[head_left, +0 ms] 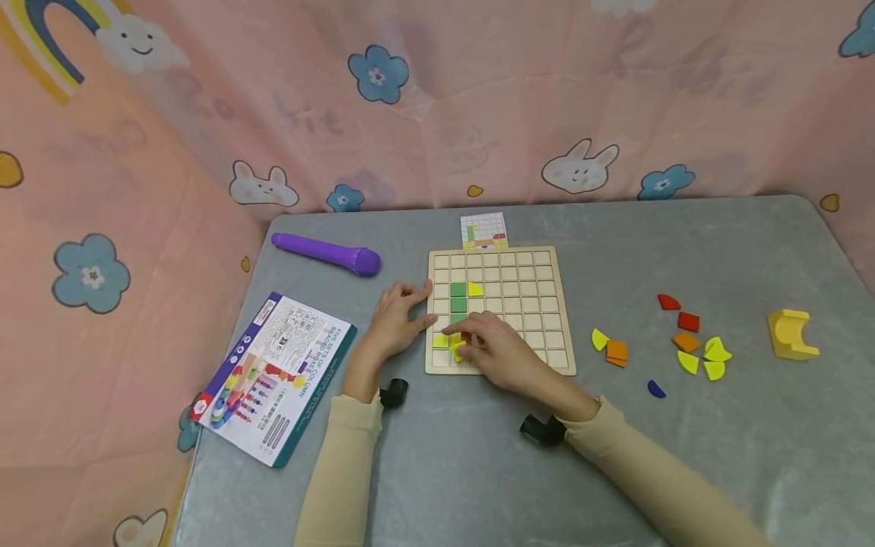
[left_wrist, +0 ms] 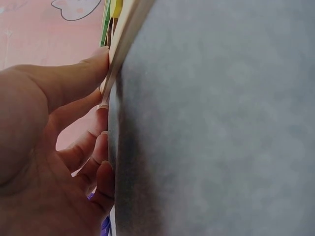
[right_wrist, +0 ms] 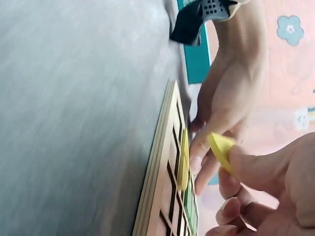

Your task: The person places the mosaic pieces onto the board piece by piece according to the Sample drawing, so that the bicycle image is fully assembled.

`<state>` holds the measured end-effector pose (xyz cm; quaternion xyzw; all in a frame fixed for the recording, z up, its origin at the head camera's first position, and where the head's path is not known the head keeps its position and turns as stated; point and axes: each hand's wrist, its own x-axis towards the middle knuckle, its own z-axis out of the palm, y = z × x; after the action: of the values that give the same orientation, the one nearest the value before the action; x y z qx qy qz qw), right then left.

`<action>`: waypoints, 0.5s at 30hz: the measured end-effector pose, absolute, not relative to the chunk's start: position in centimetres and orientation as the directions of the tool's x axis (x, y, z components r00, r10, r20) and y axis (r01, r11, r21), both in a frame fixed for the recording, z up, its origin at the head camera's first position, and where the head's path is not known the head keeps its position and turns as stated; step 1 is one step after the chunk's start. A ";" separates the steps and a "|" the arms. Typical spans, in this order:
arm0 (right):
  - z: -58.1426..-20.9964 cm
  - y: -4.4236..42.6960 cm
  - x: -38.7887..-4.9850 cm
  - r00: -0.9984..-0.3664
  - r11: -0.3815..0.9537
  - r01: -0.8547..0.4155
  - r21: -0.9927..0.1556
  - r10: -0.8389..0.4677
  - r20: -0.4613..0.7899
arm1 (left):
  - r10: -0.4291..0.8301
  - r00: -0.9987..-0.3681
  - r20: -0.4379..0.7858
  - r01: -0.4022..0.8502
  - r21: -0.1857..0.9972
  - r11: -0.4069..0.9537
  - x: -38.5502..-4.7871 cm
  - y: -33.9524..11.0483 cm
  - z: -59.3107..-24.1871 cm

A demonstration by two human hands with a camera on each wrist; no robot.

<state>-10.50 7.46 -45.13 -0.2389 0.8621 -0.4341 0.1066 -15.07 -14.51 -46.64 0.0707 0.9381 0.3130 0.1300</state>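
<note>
A wooden grid board lies on the grey table. My left hand rests at its left edge; in the left wrist view the thumb of this hand touches the board's rim. My right hand is over the lower left cells, and in the right wrist view the hand pinches a yellow piece between thumb and finger, above the board. Green squares stand in a column on the board, with a yellow piece beside the top one and another yellow piece lower left.
Behind the board lies a pattern card. A purple microphone and a printed box are at left. Right of the board are loose yellow pieces, red ones, orange ones, a blue piece and a yellow block.
</note>
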 end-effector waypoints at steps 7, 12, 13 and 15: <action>-45.3 6.0 -10.4 -0.864 0.518 -0.321 -0.793 -0.504 0.021 | 0.224 -0.957 -0.186 0.068 0.606 0.793 -15.1 -14.5 -46.7; -45.5 5.0 -10.3 -0.901 0.529 -0.227 -0.818 -0.432 -0.029 | 0.222 -0.958 -0.182 0.066 0.611 0.789 -15.0 -14.6 -46.6; -45.7 4.8 -10.2 -0.904 0.534 -0.223 -0.816 -0.426 -0.032 | 0.221 -0.958 -0.182 0.066 0.611 0.789 -15.0 -14.6 -46.6; -45.9 4.4 -10.2 -0.910 0.546 -0.226 -0.807 -0.414 -0.025 | 0.221 -0.958 -0.183 0.066 0.610 0.790 -15.0 -14.6 -46.6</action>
<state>-10.22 4.44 -45.93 -0.1835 0.8726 -0.4398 0.1071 -14.97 -14.57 -46.64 0.0763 0.9380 0.3150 0.1229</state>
